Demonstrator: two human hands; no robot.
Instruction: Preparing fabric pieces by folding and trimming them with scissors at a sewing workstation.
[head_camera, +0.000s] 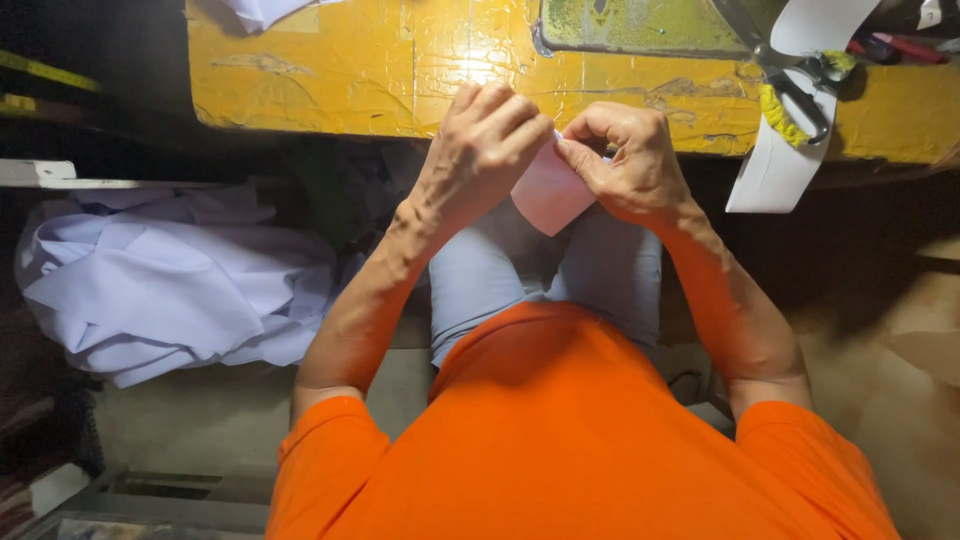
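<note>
View: looking straight down from the head over an orange shirt (560, 440) and pale blue trousers (500, 270) to both hands, raised in front of the lap.
Left hand (485, 150): fingers curled and closed over the left edge of a small white fabric piece (550, 195), pinching it.
Right hand (625, 160): fingers bent, thumb and fingertips pinching the top right edge of the same piece; both hands close together, nearly touching.
Fabric piece: small, pale, hanging between the hands with one corner pointing down toward the knees, just near of the table edge.
Table (330, 80): yellow, worn, on the far side of the hands.
Scissors (800, 85): on the table, far right, lying over a white strip of cloth (775, 165) that hangs off the edge.
Cloth heap (170, 280): crumpled white fabric, low on the left, well apart from the hands.
</note>
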